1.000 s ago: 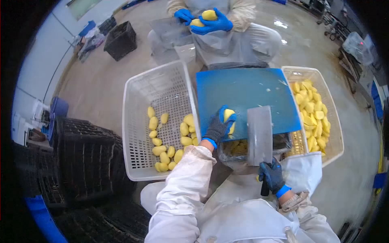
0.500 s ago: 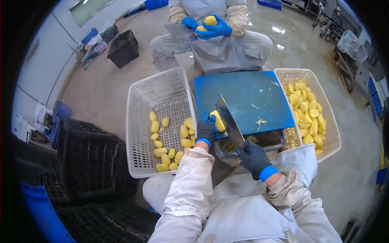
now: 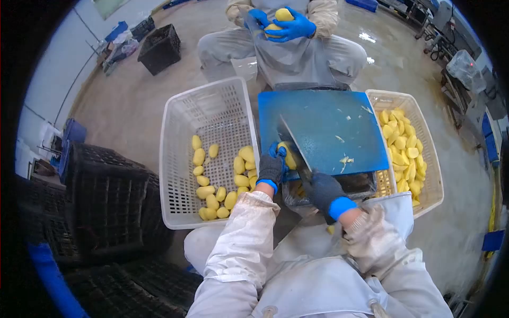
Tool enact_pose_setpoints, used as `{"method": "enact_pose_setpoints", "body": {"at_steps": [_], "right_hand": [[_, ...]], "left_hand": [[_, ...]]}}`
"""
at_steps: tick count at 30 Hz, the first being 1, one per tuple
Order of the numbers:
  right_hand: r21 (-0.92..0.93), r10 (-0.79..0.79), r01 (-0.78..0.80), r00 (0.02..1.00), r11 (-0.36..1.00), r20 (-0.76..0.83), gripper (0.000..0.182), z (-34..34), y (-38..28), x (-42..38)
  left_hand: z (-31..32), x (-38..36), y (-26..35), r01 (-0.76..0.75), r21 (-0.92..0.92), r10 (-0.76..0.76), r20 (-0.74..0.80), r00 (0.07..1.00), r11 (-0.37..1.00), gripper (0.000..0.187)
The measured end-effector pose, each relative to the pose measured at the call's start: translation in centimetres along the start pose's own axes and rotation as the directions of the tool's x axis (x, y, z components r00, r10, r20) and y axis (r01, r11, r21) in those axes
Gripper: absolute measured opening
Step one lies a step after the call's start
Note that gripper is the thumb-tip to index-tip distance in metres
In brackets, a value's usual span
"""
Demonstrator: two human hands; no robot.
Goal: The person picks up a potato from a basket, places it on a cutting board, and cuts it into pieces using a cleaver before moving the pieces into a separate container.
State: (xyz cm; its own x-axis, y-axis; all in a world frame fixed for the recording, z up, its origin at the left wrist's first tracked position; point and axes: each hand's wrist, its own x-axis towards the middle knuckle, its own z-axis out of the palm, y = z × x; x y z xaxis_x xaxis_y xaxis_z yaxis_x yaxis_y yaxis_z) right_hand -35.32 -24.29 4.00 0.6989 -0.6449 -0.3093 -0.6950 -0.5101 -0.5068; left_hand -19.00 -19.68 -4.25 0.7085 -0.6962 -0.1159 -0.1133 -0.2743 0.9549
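Observation:
My left hand (image 3: 272, 168), gloved in dark grey with blue fingertips, grips a peeled yellow potato (image 3: 289, 157) at the near-left edge of a blue cutting board (image 3: 331, 124). A broad knife (image 3: 295, 140) is in my right hand (image 3: 324, 192), its fingers closed round the handle. The blade slants across the board's near-left part, right against the potato's right side, and covers some of it. Thin pale scraps (image 3: 345, 160) lie on the board. A small yellow piece (image 3: 331, 229) shows below my right hand, over the apron.
Whole peeled potatoes lie in a white crate (image 3: 165, 159) at left, cut pieces in another crate (image 3: 436, 185) at right. A lined bin (image 3: 366, 184) is under the board. Opposite sits a person (image 3: 289, 58) in blue gloves holding potatoes. Black crates (image 3: 108, 206) stand at left.
My right hand and the knife have shifted slightly left, the blade now closer over the potato. A small yellow piece has appeared below my right hand. The person opposite has raised their hands slightly.

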Motion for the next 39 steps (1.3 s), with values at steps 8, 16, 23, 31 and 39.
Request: {"method": "enact_pose_setpoints", "body": {"at_steps": [8, 16, 23, 31, 39], "right_hand": [[-0.031, -0.067, 0.065, 0.996, 0.997, -0.058, 0.032, 0.0, -2.7, -0.5], [0.163, -0.117, 0.130, 0.989, 0.978, -0.088, 0.026, -0.4, 6.1, -14.0], [0.817, 0.258, -0.274, 0.953, 0.508, 0.159, 0.019, 2.0, 11.1, -14.8], [0.796, 0.229, -0.262, 0.960, 0.546, 0.160, 0.024, 2.2, 12.1, -14.1], [0.820, 0.249, -0.299, 0.948, 0.489, 0.197, 0.020, 1.8, 12.1, -14.1]], "left_hand": [[-0.7, 0.5, -2.2, -0.228, 0.448, 0.301, -0.099, 0.948, 0.864, 0.029], [-2.4, -0.8, -1.4, -0.461, 0.759, 0.567, 0.149, 0.810, 0.460, 0.022], [-1.4, -0.3, -0.3, -0.387, 0.581, 0.351, 0.180, 0.919, 0.716, 0.054], [13.7, 5.5, 10.4, -0.314, 0.790, -0.140, 0.445, 0.884, 0.526, 0.068], [22.4, 9.1, 8.9, -0.602, -0.063, 0.572, 0.403, 0.715, 0.796, 0.043]]}}
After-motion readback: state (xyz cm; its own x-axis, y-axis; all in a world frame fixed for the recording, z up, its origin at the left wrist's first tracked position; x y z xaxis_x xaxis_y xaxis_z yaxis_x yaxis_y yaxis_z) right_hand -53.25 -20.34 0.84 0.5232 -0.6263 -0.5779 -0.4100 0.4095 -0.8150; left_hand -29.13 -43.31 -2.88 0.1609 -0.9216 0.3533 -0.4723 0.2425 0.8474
